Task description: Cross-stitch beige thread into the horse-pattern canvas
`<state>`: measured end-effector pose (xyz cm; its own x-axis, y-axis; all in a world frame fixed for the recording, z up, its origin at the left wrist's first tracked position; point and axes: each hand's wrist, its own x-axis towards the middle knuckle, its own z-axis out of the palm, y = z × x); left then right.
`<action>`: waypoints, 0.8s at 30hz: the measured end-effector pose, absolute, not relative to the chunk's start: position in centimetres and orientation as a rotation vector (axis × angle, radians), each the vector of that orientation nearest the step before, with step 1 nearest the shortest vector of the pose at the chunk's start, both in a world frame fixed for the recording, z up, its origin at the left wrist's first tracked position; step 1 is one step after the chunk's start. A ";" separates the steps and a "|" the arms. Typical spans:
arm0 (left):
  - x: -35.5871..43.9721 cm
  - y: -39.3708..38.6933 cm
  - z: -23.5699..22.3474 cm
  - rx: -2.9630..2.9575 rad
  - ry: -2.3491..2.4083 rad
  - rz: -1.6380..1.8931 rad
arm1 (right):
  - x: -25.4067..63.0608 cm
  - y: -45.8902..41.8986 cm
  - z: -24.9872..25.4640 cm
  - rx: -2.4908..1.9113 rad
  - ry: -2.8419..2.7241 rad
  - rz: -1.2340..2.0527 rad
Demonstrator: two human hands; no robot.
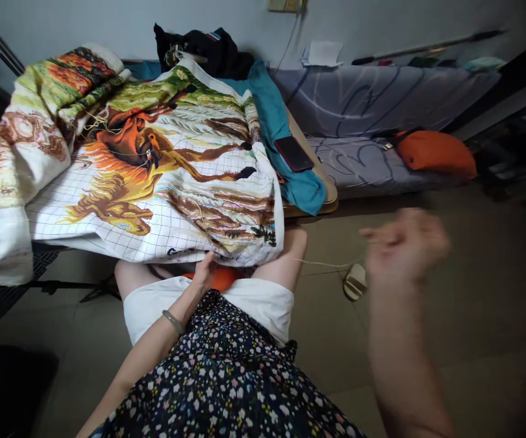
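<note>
Head view: your right hand [406, 246] is out past the knee with its fingers curled shut, and the pale thread [331, 265] runs to it from near the right edge of the cloth [121, 240]. Blur hides which fingers pinch the thread and whether they hold a needle. Your left hand [205, 272] is at the near edge of the cloth, thumb side up; you can't tell from here how its other fingers lie underneath.

The stitched cloth spreads above your lap, rucked across the horses and heaped at the left. For a clean draw, pull smoothly in one line, and ease off as the thread comes tight, since a hard tug would likely pucker the weave. Let the left hand steady the edge so the cloth doesn't ride along. Watch the loose strands [103, 123] on top; they could snag. Swing the thread clear of your knee, and smooth the folds near the edge first.
</note>
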<state>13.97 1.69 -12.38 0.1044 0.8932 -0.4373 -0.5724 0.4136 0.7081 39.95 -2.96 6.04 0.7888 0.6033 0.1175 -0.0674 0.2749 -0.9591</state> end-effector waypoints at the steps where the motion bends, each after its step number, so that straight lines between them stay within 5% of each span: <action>1: 14.3 1.5 -12.4 0.357 0.966 1.115 | 38.6 -2.1 5.0 -1.234 -0.568 0.577; 7: 14.2 1.1 -10.8 0.452 1.088 1.196 | 30.0 0.5 -3.1 -1.330 -0.898 1.005; 24: 16.0 2.2 -7.7 0.163 0.900 1.037 | 26.1 -2.1 -5.6 -1.670 -1.306 0.716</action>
